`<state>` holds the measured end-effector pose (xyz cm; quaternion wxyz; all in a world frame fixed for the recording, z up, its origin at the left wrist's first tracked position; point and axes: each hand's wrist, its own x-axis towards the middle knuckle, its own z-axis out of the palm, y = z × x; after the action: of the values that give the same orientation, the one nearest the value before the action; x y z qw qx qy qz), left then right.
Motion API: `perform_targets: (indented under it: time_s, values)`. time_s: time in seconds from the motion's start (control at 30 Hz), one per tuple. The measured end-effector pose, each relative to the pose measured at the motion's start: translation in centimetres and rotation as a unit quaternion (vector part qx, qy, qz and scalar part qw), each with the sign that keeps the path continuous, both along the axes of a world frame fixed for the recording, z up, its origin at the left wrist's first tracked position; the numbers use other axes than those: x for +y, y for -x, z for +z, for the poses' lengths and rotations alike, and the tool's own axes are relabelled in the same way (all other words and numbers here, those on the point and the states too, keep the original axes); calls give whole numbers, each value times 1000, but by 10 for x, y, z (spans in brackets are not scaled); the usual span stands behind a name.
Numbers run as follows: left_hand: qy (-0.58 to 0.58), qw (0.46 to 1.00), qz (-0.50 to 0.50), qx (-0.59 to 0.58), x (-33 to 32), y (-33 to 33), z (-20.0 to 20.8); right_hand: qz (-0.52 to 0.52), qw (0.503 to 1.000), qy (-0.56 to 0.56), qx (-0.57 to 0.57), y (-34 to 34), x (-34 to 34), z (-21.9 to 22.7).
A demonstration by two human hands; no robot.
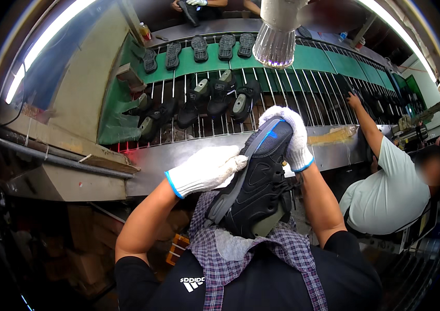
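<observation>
A black lace-up shoe (256, 179) with a grey sole edge is held up before my chest, toe pointing away from me. A strip of blue light lies across its toe. My right hand (293, 136), in a white knit glove with a blue cuff, wraps round the toe end from the right. On the other side, my left hand (207, 168), gloved alike, has its fingers pinched at the sole edge near the forefoot. An olive-grey piece (267, 224) shows in the shoe's opening, close to my checked apron (220, 251).
Ahead runs a rack of metal rods (287, 93) bearing several black shoes (222, 96). Loose soles (199, 48) lie on a green belt (189, 65) behind them. A metal lamp-like fixture (276, 39) hangs overhead. A co-worker (391, 186) at right reaches onto the rack; another person's gloved hand (196, 2) is opposite.
</observation>
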<state>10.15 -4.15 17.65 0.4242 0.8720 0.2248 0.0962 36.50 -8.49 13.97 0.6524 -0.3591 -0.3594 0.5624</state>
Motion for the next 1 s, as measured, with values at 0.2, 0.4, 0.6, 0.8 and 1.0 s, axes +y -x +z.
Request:
perform_targets:
  time_s: [0.2,0.4,0.6,0.8,1.0]
  values:
    - [-166,984,25,66,-16,-3,26,-3,1000,-19,0,1,-3,1]
    - [199,968,147,-46,-44,-12,33,-64,992,18,105,10,-19,11]
    - [52,984,151,-73,-23,6,21,-155,970,-11,185,6,-15,-3]
    - [512,843,70,-151,-64,97,-153,-125,967,-52,217,1,-14,-16]
    - [595,708,189,-331,-66,77,-91,-206,968,29,138,36,-8,-9]
